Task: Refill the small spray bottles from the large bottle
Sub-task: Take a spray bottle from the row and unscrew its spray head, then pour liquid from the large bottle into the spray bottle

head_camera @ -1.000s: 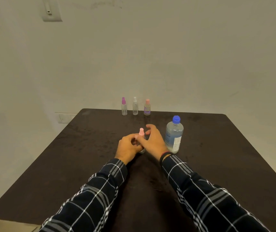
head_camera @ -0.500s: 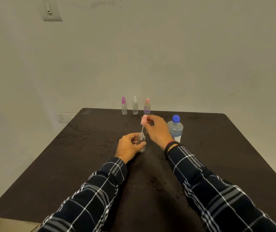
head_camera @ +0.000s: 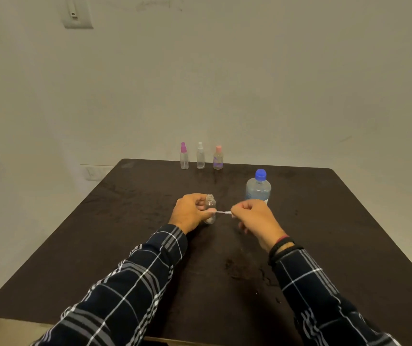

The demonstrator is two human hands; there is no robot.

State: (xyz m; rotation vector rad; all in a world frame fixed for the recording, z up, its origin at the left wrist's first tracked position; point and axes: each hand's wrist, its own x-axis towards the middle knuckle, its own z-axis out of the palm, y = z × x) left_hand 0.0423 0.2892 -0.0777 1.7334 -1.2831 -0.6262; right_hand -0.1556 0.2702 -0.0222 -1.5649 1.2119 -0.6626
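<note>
Uncapped small bottle (head_camera: 210, 204) gripped by left hand (head_camera: 190, 213), right hand (head_camera: 254, 218) apparently pinching sprayer tube (head_camera: 223, 213), tube tip just beside bottle

The table (head_camera: 125, 233) carries three small spray bottles (head_camera: 200, 157) and a large bottle (head_camera: 258, 189).

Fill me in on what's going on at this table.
A person is partway through a refill. The left-hand grip holds a small clear plastic bottle, its neck open, upright on the dark table. The right-hand grip pinches a thin white tube, seemingly that bottle's spray stem; any head is hidden. The large clear bottle with the blue cap stands behind, still capped, so pouring has not begun. Three small capped spray bottles wait along the far edge.
</note>
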